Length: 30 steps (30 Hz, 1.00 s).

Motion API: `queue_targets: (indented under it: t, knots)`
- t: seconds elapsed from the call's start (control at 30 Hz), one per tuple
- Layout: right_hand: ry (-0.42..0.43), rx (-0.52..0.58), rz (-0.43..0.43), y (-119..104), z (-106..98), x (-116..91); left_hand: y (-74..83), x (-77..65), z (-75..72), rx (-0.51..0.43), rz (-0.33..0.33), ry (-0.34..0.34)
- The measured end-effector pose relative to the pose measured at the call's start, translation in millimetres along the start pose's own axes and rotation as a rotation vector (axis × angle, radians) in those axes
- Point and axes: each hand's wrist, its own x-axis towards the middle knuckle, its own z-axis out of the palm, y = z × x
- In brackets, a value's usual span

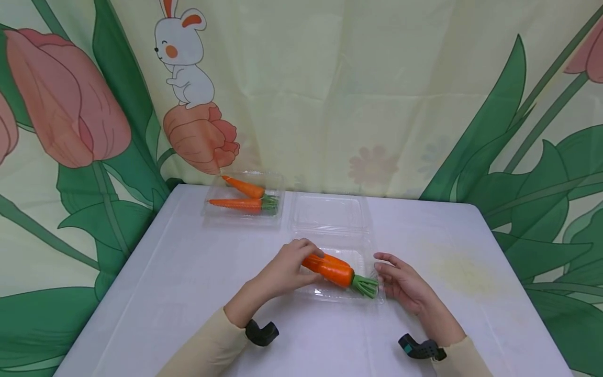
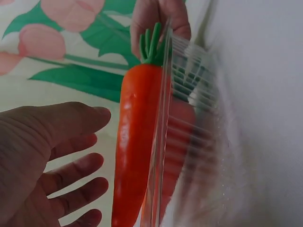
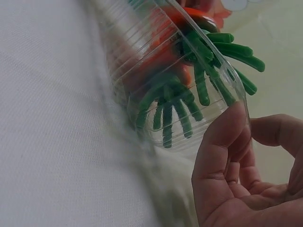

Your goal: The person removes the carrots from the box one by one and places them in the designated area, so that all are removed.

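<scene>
An open clear plastic clamshell box [image 1: 301, 294] lies before me, its lid [image 1: 331, 213] folded back. Inside are two orange toy carrots [image 1: 335, 270] with green tops, one resting over the other and angled above the near rim. My left hand [image 1: 293, 268] is over the carrots' tapered end; the left wrist view shows its fingers [image 2: 80, 170] spread, with a gap to the carrot [image 2: 137, 127]. At the box's right end, my right hand [image 1: 407, 287] pinches the rim between thumb and finger, beside the green stems [image 3: 175, 111].
Back left on the white table [image 1: 141, 319] is another clear box [image 1: 207, 212] holding two carrots [image 1: 237, 205], their tips pointing left. A curtain [image 1: 301, 104] printed with tulips and a rabbit hangs behind the table. Each wrist wears a black band [image 1: 261, 333].
</scene>
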Motion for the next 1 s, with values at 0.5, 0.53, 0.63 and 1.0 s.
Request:
queue_targets:
  t: [0.5,0.53,0.63,1.0]
  knots:
    - [0.009,0.001,-0.006,0.5,3.1,-1.0,34.6,27.0,24.0,0.532,0.33,-0.168]
    - [0.007,0.002,-0.006,0.5,2.9,-1.0,35.2,27.3,25.0,0.544,0.335,-0.179]
    - [0.002,-0.001,-0.006,0.6,2.3,-1.0,36.3,26.6,26.6,0.572,0.334,-0.211]
    - [-0.02,0.01,-0.011,1.6,0.7,-0.1,35.7,27.5,31.6,0.663,0.334,-0.208]
